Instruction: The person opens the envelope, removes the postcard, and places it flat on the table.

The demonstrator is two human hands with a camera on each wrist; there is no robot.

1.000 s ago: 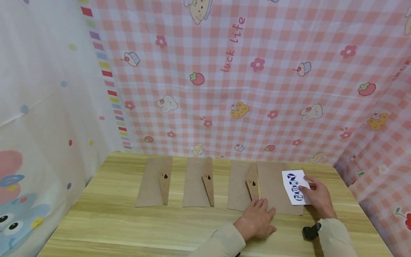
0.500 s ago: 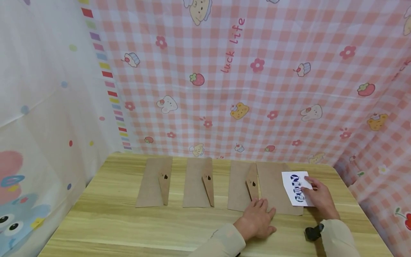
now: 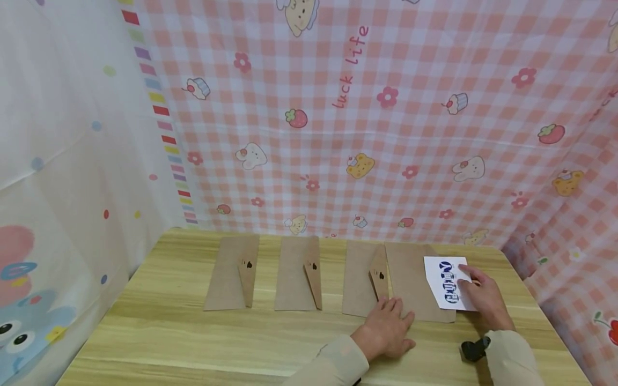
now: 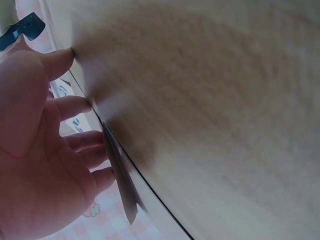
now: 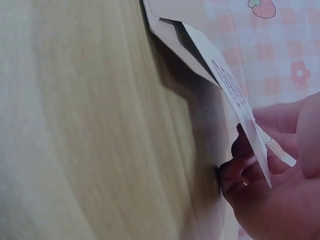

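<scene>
The printed white card is at the right of the bench, its left end meeting the fourth kraft-paper envelope. That end seems tucked into the envelope's mouth, but the angle makes it hard to be sure. The right hand pinches the card near its right edge, with fingers on both faces. The left hand lies palm down with extended fingers, its fingertips at the lower edge between the third envelope and the fourth.

The card should be light and fairly stiff: the right wrist view shows it nearly straight, tilted up off the wood. It probably slides easily, yet a hard squeeze could crease it, so the middle of the right edge is a sound hold, away from the print. The envelope paper looks thinner and likely to shift or buckle; pressing near its lower left corner suits it.

Bench wood shows from the right hand to the right-hand edge, giving room for a level sideways path. To the left it is tight: the third envelope's lifted flap stands just beside the fourth envelope and could be snagged.
</scene>
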